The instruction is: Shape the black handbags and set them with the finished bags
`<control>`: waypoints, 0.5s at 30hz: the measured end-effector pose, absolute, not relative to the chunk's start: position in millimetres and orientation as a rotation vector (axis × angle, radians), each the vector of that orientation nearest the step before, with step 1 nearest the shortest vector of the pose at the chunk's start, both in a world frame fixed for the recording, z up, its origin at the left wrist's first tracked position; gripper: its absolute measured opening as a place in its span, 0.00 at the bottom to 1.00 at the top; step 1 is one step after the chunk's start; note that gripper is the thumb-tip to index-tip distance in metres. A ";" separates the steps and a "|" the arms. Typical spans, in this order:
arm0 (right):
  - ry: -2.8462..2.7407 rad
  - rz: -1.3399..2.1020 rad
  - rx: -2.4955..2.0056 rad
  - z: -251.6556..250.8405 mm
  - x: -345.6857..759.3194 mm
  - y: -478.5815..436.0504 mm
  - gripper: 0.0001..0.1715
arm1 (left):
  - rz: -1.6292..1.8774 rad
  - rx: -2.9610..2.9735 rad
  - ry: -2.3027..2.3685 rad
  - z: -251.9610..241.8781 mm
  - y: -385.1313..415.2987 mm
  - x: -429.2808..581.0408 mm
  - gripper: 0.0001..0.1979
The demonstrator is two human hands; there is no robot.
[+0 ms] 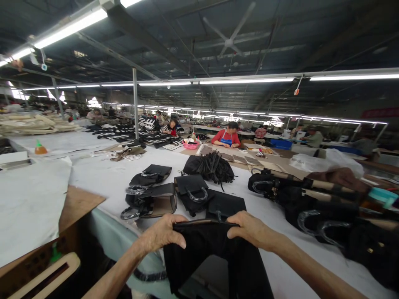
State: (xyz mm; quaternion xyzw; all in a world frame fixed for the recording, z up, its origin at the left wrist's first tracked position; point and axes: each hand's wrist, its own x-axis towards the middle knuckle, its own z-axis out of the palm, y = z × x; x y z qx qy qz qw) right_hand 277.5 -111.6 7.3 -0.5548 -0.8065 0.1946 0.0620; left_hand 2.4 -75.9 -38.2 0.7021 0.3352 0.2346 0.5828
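black cloth piece [196, 241] held up, bottom centre of frame
left hand [166, 233] pinches its top left corner; matte folds hang between; right hand [252, 229] pinches the other; red banner [378, 111], upper right, too blurred to read.

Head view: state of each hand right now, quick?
Left hand: closed, holding the black piece by one end of its top edge.
Right hand: closed, holding the edge's other end.
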 end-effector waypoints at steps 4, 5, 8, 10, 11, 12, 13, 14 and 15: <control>-2.432 0.579 -1.685 3.3 282.3 -106.3 0.14 | 0.582 1.712 0.770 -36.9 -77.9 1.7 0.20; -2.431 0.572 -1.678 2.2 283.1 -105.3 0.15 | 0.607 1.761 0.773 -36.8 -78.1 1.2 0.19; -2.437 0.557 -1.651 -0.4 284.1 -102.8 0.16 | 0.670 1.883 0.824 -36.6 -77.9 -0.6 0.22; -2.445 0.553 -1.639 -0.9 283.6 -101.9 0.16 | 0.671 1.904 0.865 -37.2 -77.1 -1.2 0.23; -2.447 0.555 -1.638 -0.8 283.1 -101.7 0.16 | 0.665 1.899 0.875 -37.6 -76.6 -1.3 0.23; -2.448 0.558 -1.639 -0.3 282.3 -101.8 0.16 | 0.659 1.887 0.876 -38.3 -76.1 -1.3 0.22; -2.446 0.559 -1.645 0.4 281.5 -102.0 0.16 | 0.651 1.868 0.870 -39.1 -75.7 -1.2 0.22; -2.448 0.562 -1.651 1.2 280.5 -102.3 0.16 | 0.644 1.842 0.863 -39.9 -75.3 -1.1 0.22; -2.451 0.565 -1.656 2.1 279.5 -102.7 0.16 | 0.637 1.813 0.856 -40.7 -75.1 -0.9 0.21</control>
